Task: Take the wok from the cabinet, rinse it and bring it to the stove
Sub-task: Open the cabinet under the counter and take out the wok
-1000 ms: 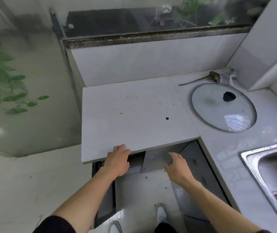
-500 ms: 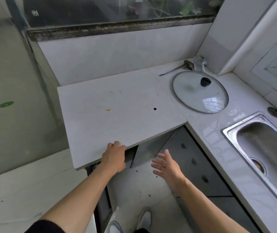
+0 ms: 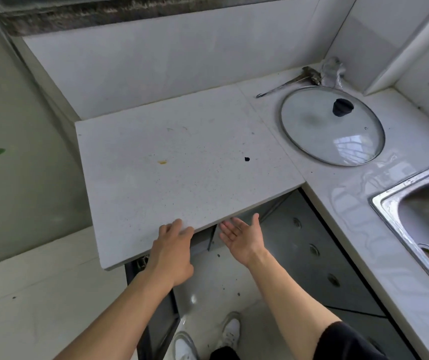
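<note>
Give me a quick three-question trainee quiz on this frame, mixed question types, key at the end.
1. True or false: the wok is already out on the counter.
2. Which hand rests on the front edge of the white countertop slab? A) left hand B) right hand C) both
3. What lies on the counter between the slab and the sink?

Key
1. False: no wok is visible.
2. A: the left hand lies on the edge; the right hand is open, palm up, just below it.
3. A glass lid with a black knob.
</note>
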`<state>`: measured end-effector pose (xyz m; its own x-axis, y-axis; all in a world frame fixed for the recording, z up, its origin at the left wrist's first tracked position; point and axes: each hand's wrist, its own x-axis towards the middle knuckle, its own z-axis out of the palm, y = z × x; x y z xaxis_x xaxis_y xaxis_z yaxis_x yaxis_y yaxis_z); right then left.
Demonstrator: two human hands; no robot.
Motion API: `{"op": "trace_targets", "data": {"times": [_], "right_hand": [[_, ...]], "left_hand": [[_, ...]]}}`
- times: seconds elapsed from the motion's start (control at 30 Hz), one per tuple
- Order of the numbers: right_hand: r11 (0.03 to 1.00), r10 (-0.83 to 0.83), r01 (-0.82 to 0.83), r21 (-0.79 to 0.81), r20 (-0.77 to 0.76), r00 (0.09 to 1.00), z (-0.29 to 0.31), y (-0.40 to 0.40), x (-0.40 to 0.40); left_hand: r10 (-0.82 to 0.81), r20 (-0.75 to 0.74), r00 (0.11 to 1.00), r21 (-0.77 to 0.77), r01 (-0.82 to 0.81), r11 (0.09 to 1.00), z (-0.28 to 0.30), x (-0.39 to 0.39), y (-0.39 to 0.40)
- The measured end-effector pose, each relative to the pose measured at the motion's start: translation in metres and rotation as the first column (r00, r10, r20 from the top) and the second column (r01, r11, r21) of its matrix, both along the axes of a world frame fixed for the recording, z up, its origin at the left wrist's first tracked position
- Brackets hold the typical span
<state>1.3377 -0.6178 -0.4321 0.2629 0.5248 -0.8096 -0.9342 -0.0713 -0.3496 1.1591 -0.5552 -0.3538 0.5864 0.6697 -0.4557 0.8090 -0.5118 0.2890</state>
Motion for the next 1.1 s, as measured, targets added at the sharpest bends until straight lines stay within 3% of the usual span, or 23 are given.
{"op": "trace_targets", "data": {"times": [0.63, 0.9, 1.1], "right_hand": [[0.991, -0.130, 0.133, 0.025, -0.099, 0.987, 0.006, 0.018, 0.001], [0.978, 0.147, -0.109, -0.177, 0.219, 0.965, 0.006, -0.020, 0.000], [0.835, 0.439, -0.174, -0.523, 0.441, 0.783, 0.005, -0.056, 0.008]], "left_hand": [[0.010, -0.020, 1.000, -0.019, -0.011, 1.000, 0.007, 0.004, -0.001], [-0.025, -0.038, 0.999, -0.001, 0.025, 1.000, 0.004, 0.002, -0.002], [-0.047, -0.054, 0.997, 0.005, 0.048, 0.999, 0.005, 0.002, -0.001]]}}
